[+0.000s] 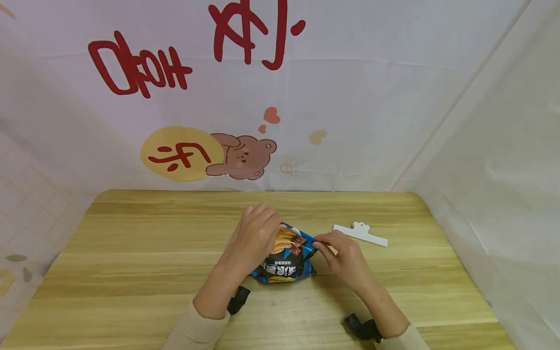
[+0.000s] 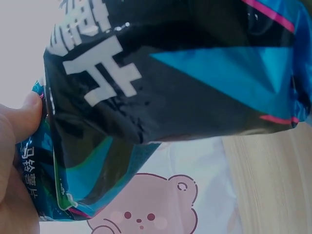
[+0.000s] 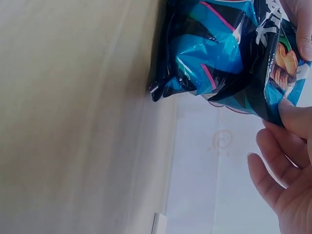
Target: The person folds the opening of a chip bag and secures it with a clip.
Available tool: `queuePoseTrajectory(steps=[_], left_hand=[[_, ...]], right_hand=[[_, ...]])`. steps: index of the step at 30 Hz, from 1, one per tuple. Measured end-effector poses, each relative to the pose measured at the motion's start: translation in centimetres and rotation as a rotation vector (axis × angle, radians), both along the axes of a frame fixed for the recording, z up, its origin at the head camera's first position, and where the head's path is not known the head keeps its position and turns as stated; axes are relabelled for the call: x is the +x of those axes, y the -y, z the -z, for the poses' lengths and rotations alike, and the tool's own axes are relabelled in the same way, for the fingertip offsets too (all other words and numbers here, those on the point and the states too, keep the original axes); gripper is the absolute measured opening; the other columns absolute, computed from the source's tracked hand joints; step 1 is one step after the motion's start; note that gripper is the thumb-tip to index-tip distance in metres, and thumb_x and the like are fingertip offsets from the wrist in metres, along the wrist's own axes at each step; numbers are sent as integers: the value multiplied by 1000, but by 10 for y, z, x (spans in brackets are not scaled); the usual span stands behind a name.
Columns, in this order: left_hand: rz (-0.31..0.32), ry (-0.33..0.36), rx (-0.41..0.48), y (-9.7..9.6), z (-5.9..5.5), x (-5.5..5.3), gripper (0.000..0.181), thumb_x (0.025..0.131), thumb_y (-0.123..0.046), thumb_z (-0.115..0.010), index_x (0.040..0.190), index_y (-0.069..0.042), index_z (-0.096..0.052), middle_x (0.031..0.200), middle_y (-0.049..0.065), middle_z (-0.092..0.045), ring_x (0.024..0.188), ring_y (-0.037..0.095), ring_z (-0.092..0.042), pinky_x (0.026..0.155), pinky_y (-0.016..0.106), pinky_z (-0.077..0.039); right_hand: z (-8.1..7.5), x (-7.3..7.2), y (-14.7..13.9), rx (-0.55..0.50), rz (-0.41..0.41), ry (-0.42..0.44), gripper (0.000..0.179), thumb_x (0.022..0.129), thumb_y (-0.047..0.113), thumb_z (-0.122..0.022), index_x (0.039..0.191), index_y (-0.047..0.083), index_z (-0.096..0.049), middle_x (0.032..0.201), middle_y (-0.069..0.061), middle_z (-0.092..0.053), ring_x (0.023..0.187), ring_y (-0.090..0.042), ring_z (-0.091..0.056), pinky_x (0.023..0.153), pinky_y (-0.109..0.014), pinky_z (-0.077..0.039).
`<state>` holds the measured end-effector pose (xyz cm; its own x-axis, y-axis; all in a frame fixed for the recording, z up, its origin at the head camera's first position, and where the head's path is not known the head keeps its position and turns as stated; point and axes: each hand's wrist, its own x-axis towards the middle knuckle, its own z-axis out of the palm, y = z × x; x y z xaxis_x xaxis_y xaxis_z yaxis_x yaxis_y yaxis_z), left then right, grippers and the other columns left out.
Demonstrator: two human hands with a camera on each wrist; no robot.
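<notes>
A blue and black bag of potato chips (image 1: 280,270) stands near the middle of the table, its top part bent over. My left hand (image 1: 255,236) holds the upper edge at the bag's left side; in the left wrist view its thumb (image 2: 30,114) presses on the folded strip. At the right end of that edge, my right hand (image 1: 347,257) pinches the corner between thumb and forefinger. The other fingers (image 3: 273,168) of that hand are off the bag, loosely bent. Behind the right hand lies a white bag clip (image 1: 360,233).
The wooden table (image 1: 131,272) ends at a white cloth backdrop (image 1: 372,107) with red lettering and a cartoon bear. A white cloth also hangs along the right side. Black wrist-camera mounts (image 1: 362,328) sit by both forearms.
</notes>
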<state>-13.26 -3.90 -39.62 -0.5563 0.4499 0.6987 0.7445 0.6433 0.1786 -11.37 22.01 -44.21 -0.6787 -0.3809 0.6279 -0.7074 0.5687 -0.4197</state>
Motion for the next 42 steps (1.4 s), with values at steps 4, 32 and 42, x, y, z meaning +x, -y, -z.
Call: queuePoseTrajectory(steps=[4,32,42], left_hand=[[1,-6,3,0,-1,1,7,91,-10,-81,91,-6,-75,87,2,-69,81,21,-59,68,33,-36],[4,24,24,-1,-1,0,5,91,-9,-81,91,-8,-76,87,0,-70,81,19,-59,67,31,-35],[-7,27,23,1,-2,0,4,92,-8,-81,91,-8,-77,87,0,-70,82,19,-59,68,32,-34]], right_hand=[[-2,1,-6,36,33,15,25,82,-6,-84,101,9,-78,90,3,-74,78,-9,-63,67,-26,-52],[7,-31,-97,528,169,130,88,86,33,-87,151,-10,-45,154,-32,-45,136,-53,-48,106,-68,-42],[15,-44,-105,626,202,281,87,94,40,-78,155,-9,-40,159,-33,-39,144,-52,-41,112,-68,-35]])
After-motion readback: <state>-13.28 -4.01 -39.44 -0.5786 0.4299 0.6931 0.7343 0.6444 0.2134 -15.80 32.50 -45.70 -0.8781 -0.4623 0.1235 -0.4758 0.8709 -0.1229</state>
